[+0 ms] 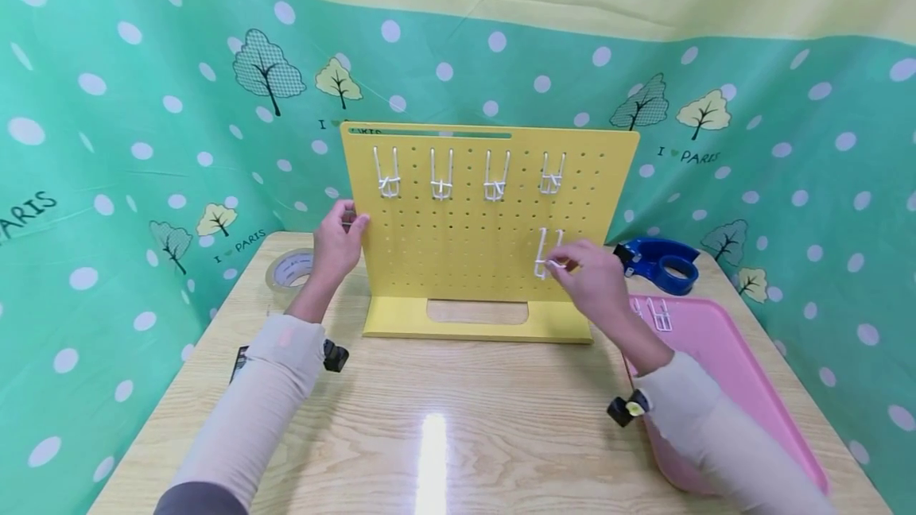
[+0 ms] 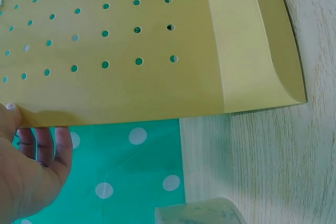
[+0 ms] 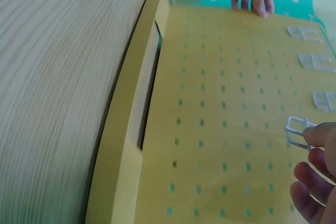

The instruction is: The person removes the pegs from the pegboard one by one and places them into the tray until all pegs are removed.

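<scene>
A yellow pegboard (image 1: 458,253) stands upright on its flat base, with several white wire hooks (image 1: 441,185) in a row along its upper part. My left hand (image 1: 339,243) grips the board's left edge, thumb on the front and fingers behind, as the left wrist view shows. At the lower right of the board, my right hand (image 1: 594,276) pinches a white wire hook (image 1: 541,254) between thumb and finger. That hook lies against the board's face; whether its ends sit in the holes I cannot tell.
To the right lies a pink tray (image 1: 723,364) with white wire hooks (image 1: 660,315) at its far end. Behind it is a blue tape dispenser (image 1: 661,265). A roll of clear tape (image 1: 289,276) stands at the left. A green polka-dot cloth (image 1: 444,70) hangs behind the table.
</scene>
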`<state>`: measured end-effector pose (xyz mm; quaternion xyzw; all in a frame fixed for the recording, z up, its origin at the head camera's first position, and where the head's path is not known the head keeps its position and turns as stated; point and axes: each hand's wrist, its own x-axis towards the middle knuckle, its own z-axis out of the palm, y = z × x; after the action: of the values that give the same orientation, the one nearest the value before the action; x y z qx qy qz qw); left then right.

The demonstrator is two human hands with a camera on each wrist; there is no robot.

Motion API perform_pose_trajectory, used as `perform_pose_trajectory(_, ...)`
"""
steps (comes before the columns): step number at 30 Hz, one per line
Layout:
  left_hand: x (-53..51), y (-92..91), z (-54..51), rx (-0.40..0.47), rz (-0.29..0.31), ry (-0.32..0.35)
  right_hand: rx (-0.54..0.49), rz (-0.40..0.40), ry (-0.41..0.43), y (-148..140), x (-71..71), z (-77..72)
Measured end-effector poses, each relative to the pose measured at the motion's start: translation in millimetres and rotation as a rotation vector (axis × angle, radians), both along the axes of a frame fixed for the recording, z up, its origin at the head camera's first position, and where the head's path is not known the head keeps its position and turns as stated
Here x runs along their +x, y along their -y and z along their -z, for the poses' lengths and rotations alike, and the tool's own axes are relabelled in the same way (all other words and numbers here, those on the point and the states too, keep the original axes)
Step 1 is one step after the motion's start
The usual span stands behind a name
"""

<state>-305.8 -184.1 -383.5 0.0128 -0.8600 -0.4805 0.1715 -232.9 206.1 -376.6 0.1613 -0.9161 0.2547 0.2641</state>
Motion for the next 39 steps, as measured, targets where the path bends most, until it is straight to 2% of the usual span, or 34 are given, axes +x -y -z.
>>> perform_pose_trajectory(8,-1.0,0.2,0.6,0.001,-0.008,-0.001,0.06,0.057,0.05,-55.7,10.0,-8.6)
perform_pose_trajectory(14,-0.9,0.2,1.8,0.007,0.004,-0.006,0.138,0.095,0.164,-97.6,16.4,-19.7)
perform_pose_trajectory(19,-1.9,1.9,1.3,0.011,0.003,0.002,0.193,0.107,0.266,-129.6,15.5,-23.5)
perform_pose_trajectory(25,-1.9,2.3,0.1,0.01,0.006,0.015,0.196,0.119,0.367,-167.8,8.2,-19.4)
perform_pose_trajectory(30,-1.7,2.3,0.3,0.004,0.006,0.019,0.222,0.098,0.436,-198.4,2.1,-14.8)
perform_pose_trajectory(36,-2.0,1.8,0.9,0.003,0.002,0.019,0.228,0.09,0.494,-229.0,-2.1,0.0)
perform_pose_trajectory(39,-2.2,1.0,0.8,0.007,0.008,0.017,0.249,0.082,0.494,-241.7,-2.5,9.4)
